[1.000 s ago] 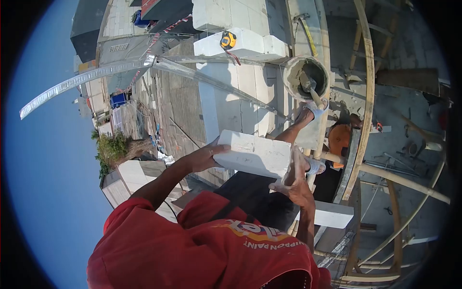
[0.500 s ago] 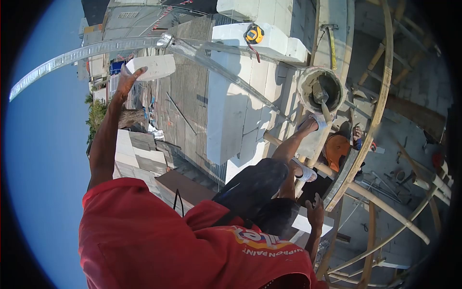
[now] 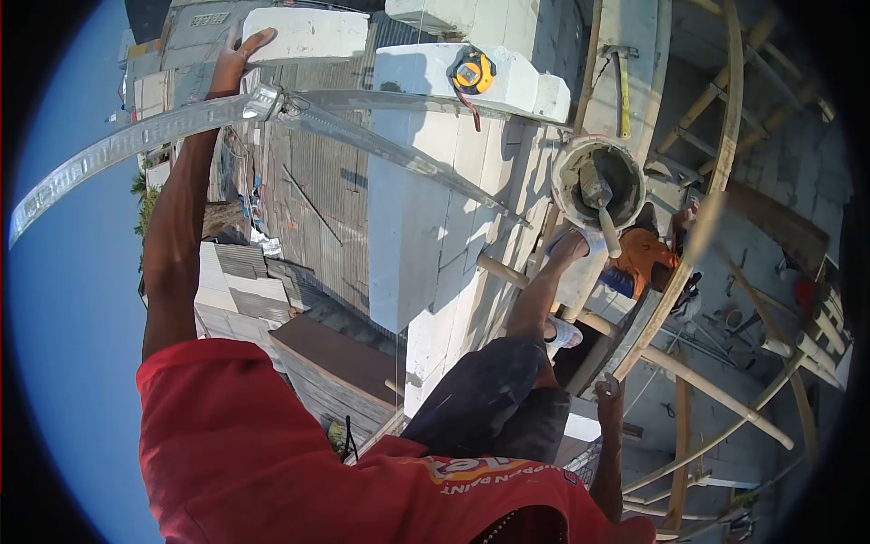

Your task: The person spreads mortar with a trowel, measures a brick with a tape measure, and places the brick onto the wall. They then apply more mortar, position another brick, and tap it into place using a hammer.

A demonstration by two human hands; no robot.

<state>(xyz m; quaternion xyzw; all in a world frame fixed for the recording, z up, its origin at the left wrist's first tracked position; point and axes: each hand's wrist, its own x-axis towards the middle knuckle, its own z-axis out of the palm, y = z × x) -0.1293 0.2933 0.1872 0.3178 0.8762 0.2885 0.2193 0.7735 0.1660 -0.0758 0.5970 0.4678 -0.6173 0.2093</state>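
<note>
My left hand [image 3: 237,62] holds a white block [image 3: 313,34] by its near left end, its thumb along the block's lower side. The block is above a metal channel [image 3: 199,118], left of the white block wall [image 3: 399,190]. My right hand [image 3: 609,390] is low on the right, fingers curled at the lower end of a wooden rail [image 3: 648,331]. A yellow and black tape measure [image 3: 473,71] rests on the wall blocks. Right of it, a bucket [image 3: 560,177] of grey mortar holds a trowel [image 3: 594,192]. A hammer with a yellow handle [image 3: 623,95] lies above the bucket.
Below the bucket is a co-worker in orange [image 3: 645,256], partly hidden by the wooden rail. Bamboo poles [image 3: 720,394] cross the right side above a lower floor. Corrugated roofs [image 3: 313,172] lie beyond the wall. A thin string [image 3: 397,363] runs vertically near the wall.
My left hand has carried the white block up and to the right. My right hand has moved slightly right to the rail's end, its fingers now curled. The co-worker has shifted.
</note>
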